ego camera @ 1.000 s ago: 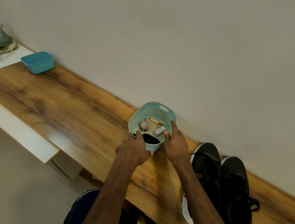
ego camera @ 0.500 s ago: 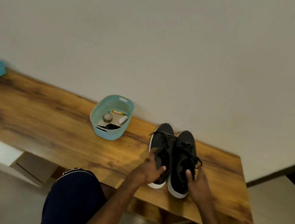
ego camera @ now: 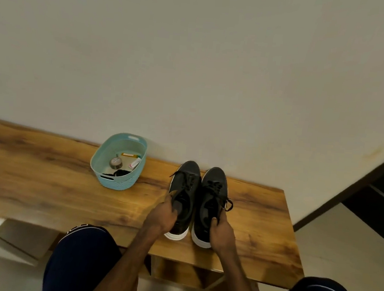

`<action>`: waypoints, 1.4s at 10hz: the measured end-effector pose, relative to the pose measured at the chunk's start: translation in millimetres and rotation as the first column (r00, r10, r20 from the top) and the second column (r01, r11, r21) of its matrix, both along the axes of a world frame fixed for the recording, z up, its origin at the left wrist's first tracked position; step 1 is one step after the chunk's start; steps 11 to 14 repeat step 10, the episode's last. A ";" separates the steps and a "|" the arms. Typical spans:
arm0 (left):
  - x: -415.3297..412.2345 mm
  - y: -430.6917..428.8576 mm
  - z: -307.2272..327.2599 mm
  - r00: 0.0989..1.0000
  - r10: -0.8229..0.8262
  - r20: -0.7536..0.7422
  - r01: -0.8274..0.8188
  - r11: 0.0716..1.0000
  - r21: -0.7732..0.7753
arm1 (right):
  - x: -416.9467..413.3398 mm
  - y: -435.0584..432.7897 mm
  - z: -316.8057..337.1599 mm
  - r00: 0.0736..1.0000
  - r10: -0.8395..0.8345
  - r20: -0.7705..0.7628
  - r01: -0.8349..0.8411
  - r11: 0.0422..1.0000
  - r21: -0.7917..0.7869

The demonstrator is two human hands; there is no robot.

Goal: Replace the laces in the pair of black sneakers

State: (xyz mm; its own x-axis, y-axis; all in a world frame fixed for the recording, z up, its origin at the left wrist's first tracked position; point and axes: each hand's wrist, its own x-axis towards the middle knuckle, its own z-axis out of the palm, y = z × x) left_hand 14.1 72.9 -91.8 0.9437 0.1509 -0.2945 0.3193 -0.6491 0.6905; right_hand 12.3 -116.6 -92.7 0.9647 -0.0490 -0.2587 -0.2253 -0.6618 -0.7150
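1. Closest in: the left hand (ego camera: 161,214) has its fingers curled over the collar of the left sneaker (ego camera: 186,191), right at the opening. The right hand (ego camera: 221,231) grips the heel collar of the right sneaker (ego camera: 213,193), thumb tucked inside. So both hands are closed on a shoe.
2. The pair sits side by side and touching on the wooden bench (ego camera: 44,179), toward its right end. Heels are near the front edge and toes point at the wall.
3. Handling guess: these look light, so one hand each is plenty. The white soles should be the stiff part, and the black uppers look soft enough to fold if squeezed. The heel collar or the sole edge is the spot to hold when moving them. For unlacing I'd pin the shoe down by the heel.
4. The old laces (ego camera: 184,177) are thin, black and floppy. One loose end (ego camera: 227,205) hangs off the right shoe's outer side. I'd pinch the ends and work down from the top eyelets.
5. Further back, left of the shoes and apart from them, is a light blue basket (ego camera: 118,181). The dark bundle (ego camera: 121,172) in it might be the new laces, but I can't tell.
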 end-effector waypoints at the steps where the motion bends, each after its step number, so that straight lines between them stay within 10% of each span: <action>1: 0.1 -3.5 -1.8 0.999 -0.006 0.031 0.002 0.993 0.116 | 5.8 1.4 -2.0 1.000 0.007 -0.001 -0.007 0.997 -0.073; 14: -37.5 -22.2 4.3 0.978 0.029 0.205 -0.075 0.972 0.221 | -13.0 -9.5 -9.1 0.998 0.064 0.028 -0.060 0.990 -0.129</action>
